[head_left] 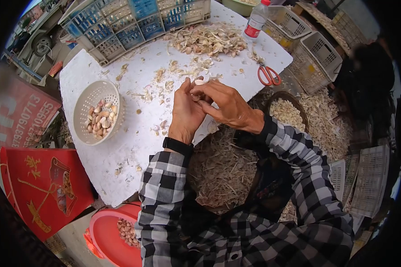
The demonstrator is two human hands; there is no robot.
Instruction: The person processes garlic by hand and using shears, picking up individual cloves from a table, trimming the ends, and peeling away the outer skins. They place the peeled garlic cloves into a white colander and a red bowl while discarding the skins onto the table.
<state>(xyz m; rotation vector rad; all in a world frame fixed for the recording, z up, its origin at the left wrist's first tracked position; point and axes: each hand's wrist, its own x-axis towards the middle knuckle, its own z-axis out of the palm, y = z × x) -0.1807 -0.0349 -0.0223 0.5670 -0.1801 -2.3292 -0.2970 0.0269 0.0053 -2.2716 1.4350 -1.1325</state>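
While the left hand (186,111) curls, its hold unclear, the right hand (227,104) pinches a smooth white garlic clove (201,82).
A round, white, perforated plastic basket (84,100) stands leftward.

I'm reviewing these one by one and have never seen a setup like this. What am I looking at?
There is no machine here: a person works with two bare hands. The single picture comes from a camera worn on the head, looking forward and down, so the sleeves enter from below.

The left hand and right hand meet above a white table. A pale clove shows at the fingertips; exactly how each hand grips it is hard to tell.

On the table, a white basket at the left holds garlic cloves. Toward the far side are a crate, a heap of garlic and a bottle. Red-handled scissors lie near the right edge.
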